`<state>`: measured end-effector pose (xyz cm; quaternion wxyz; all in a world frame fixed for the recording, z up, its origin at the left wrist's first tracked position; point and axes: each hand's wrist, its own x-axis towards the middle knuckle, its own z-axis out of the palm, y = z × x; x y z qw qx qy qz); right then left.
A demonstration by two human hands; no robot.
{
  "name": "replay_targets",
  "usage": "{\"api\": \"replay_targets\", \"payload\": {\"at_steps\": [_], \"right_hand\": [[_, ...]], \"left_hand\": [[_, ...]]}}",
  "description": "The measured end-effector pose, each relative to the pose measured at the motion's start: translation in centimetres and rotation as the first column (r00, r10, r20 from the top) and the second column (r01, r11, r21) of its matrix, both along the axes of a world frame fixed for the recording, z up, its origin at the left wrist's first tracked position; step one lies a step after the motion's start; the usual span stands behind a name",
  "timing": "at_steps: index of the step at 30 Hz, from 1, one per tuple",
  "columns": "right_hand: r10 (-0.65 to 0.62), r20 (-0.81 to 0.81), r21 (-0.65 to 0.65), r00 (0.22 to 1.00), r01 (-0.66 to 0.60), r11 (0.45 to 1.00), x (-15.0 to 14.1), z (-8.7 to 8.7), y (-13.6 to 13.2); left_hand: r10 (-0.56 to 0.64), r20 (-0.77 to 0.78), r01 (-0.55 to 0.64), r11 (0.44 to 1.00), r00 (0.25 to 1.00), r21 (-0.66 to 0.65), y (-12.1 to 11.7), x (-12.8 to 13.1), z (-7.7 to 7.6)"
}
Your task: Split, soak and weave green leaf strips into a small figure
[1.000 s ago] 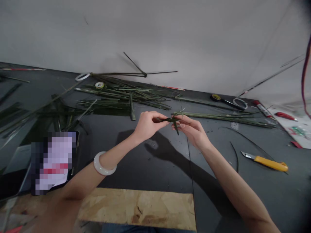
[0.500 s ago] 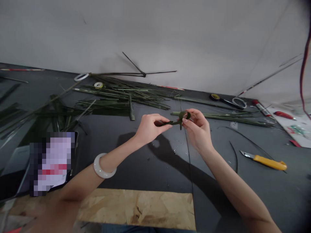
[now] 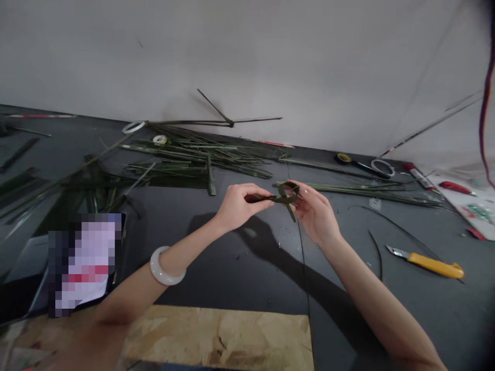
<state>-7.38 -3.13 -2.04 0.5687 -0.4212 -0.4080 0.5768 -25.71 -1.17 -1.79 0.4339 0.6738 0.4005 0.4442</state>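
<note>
Between my two hands is a narrow green leaf strip [image 3: 286, 199], bent into a loop with a short tail hanging below it. My left hand [image 3: 240, 205] pinches the strip's left part between thumb and fingers. At the loop's right side, my right hand [image 3: 315, 210] is closed on the strip with thumb and fingertips; the lower fingers curl behind it. Both hands are held above the dark tabletop [image 3: 247, 278], casting shadows on it. A white bangle [image 3: 167, 266] sits on my left forearm.
Long green leaf strips [image 3: 185, 154] lie piled along the back wall. A yellow-handled knife [image 3: 435, 264] rests at right, its blade bare. A phone with a blurred screen [image 3: 91, 263] is at left. A brown board or paper [image 3: 224, 335] lies along the front edge. A magnifying glass [image 3: 382, 168] lies back right.
The loop in the leaf strip shows more openly, and its tail hangs lower and further right. My right hand's fingers have shifted on the loop; my left hand keeps its pinch.
</note>
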Motion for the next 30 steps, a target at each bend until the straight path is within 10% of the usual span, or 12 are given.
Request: {"api": "replay_targets", "payload": {"at_steps": [18, 30], "right_hand": [[0.357, 0.093, 0.013, 0.930, -0.359, 0.933, 0.0, -1.4, 0.5], [0.579, 0.267, -0.100, 0.770, -0.575, 0.812, -0.3, -2.1, 0.3]], "left_hand": [[-0.099, 0.123, 0.130, 0.953, 0.987, -0.272, 0.6, -0.6, 0.4], [-0.042, 0.040, 0.049, 0.980, 0.998, -0.194, 0.8, -1.3, 1.4]]}}
